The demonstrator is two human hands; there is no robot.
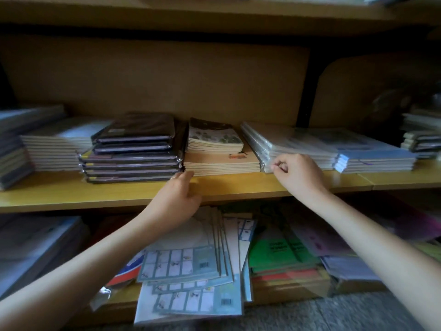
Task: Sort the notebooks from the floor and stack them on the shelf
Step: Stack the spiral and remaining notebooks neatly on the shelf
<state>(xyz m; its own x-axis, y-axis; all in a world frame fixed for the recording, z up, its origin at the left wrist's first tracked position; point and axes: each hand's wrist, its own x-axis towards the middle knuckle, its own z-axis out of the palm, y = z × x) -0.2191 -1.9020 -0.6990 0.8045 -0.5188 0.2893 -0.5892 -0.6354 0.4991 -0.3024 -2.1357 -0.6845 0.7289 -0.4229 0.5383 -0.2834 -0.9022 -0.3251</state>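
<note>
fingers [279,167] of my right hand [298,175] curl, pinching slick wrap at the front corner of the wrapped stack [298,145], at 3 o'clock of the tan notebook stack [222,163] on the shelf [95,192]. near-straight fingertips [186,175] of my left hand [181,197] touch its 7 o'clock corner. heavy together, floppy singly, i reckon: lift from beneath. forearms angle in from 5 and 7 o'clock.

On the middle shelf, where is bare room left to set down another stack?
Bare: the front strip of the shelf before the white stack and dark stack; narrower before the blue stack. Crowded: the back row, wrapped stack included; the lower shelf is packed.
</note>
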